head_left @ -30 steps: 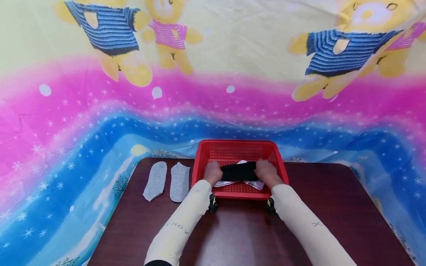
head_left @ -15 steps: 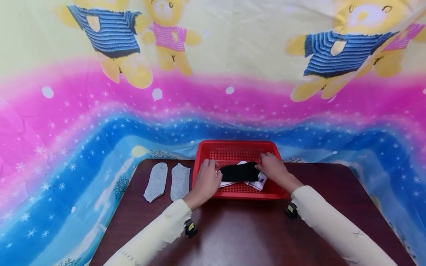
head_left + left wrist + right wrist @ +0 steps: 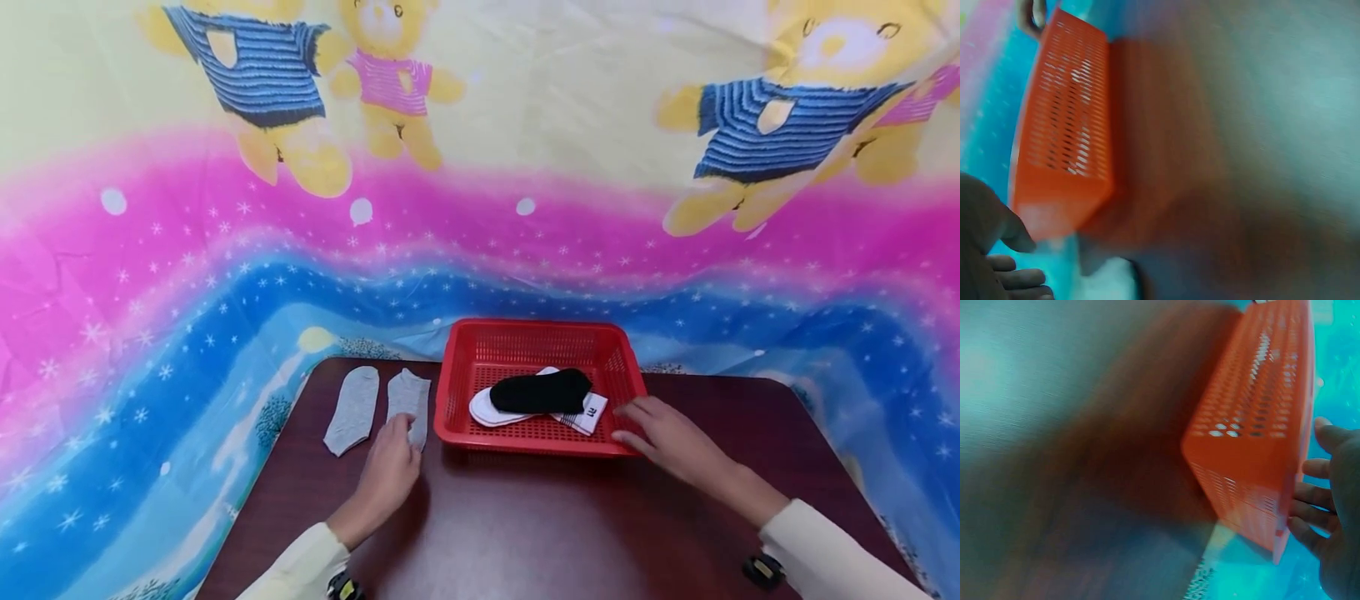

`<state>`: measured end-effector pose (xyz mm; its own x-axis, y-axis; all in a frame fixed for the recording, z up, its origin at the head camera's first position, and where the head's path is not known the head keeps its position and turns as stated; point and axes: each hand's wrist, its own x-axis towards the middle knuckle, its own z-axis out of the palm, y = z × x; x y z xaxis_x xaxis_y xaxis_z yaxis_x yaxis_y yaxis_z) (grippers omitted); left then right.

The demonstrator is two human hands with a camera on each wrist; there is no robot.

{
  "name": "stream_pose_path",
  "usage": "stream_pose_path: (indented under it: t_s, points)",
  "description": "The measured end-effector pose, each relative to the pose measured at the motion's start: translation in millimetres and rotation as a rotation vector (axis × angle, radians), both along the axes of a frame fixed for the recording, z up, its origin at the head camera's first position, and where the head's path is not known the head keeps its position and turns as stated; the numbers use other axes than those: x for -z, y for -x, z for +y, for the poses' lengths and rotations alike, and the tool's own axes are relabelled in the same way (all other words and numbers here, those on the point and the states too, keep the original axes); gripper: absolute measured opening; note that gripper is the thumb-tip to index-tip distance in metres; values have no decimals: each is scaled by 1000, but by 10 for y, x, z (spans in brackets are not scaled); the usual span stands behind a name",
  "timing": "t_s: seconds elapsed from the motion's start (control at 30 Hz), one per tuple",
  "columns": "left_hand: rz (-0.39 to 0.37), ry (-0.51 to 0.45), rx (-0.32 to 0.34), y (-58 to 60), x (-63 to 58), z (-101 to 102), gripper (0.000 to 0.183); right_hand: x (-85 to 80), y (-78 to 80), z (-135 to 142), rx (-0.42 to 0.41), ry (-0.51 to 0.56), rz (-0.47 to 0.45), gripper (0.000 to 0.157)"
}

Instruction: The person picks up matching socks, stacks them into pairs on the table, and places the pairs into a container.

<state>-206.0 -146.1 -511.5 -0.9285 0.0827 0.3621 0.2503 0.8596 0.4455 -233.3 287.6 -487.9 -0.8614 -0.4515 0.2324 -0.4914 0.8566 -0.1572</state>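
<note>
In the head view my left hand (image 3: 387, 471) is over the near end of a grey sock (image 3: 407, 393), fingers loosely bent and nothing held in them. A second grey sock (image 3: 352, 410) lies flat to its left. My right hand (image 3: 670, 437) is at the right front corner of a red plastic basket (image 3: 540, 447), fingers spread and relaxed beside the rim. Inside the basket a black sock (image 3: 538, 392) lies across white socks (image 3: 587, 415) with dark stripes and lettering. The right wrist view shows the right hand's fingers (image 3: 1316, 495) along the basket's rim.
The basket stands toward the back of a dark reddish-brown table (image 3: 525, 533). Behind the table hangs a cloth backdrop (image 3: 480, 225) printed with bears and snowflakes. Each wrist wears a small black camera.
Both hands have let go of the black sock, which now rests in the basket. The left hand has moved left to the grey sock, the right hand out to the basket's right side.
</note>
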Motion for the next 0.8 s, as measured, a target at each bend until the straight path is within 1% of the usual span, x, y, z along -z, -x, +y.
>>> stream_pose_path:
  t_s: [0.1,0.17,0.23,0.37,0.4,0.47,0.5,0.57,0.63,0.8]
  points:
    - [41,56,22,-72,179,-167,35,77,-165,71,-32,-12,33,46]
    - [50,86,38,-85,275,-253,35,112,-244,113,-53,-13,71,47]
    - [48,106,54,-67,356,-317,35,144,-295,153,-82,-4,123,47]
    - [39,132,78,17,493,-375,34,192,-343,225,-167,23,242,33]
    - [41,136,85,41,518,-375,33,202,-348,237,-185,28,267,35]
    - [41,145,101,88,575,-369,32,219,-353,247,-209,36,302,52]
    - [43,152,108,109,598,-361,31,224,-355,247,-215,40,312,60]
    - [44,169,121,145,632,-338,30,231,-359,246,-219,46,319,66]
    - [52,187,129,174,658,-314,30,233,-367,243,-211,42,312,69]
    - [65,222,130,225,669,-267,25,240,-382,245,-176,35,269,72]
